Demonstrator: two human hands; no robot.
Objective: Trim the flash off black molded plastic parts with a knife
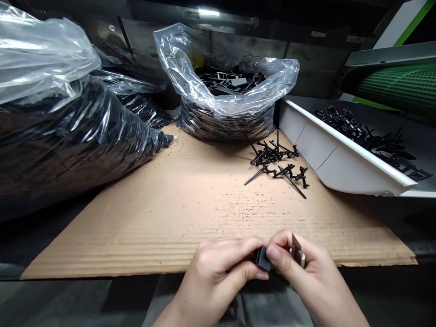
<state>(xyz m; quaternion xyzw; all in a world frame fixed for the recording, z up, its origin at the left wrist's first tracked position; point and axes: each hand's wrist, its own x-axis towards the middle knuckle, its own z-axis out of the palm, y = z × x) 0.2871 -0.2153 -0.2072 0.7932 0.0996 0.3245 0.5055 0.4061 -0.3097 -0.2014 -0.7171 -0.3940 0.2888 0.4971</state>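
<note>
While the left hand (214, 272) pinched a small black part (263, 259), the right hand's fingertips met its edge, metal blade (297, 247) gripped too. Looked like fine edge work; next probably called for a steady pinch. Loose black pieces (269, 156) lay at 12 o'clock, a white tray (316, 150) holding more around 1, an open plastic bag (225, 122) full of black frames (221, 81) near 11:30.

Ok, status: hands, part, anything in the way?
Left hand pinching black part. Right hand at it, also holding metal tool. Black pieces beyond, apart from both hands.
</note>
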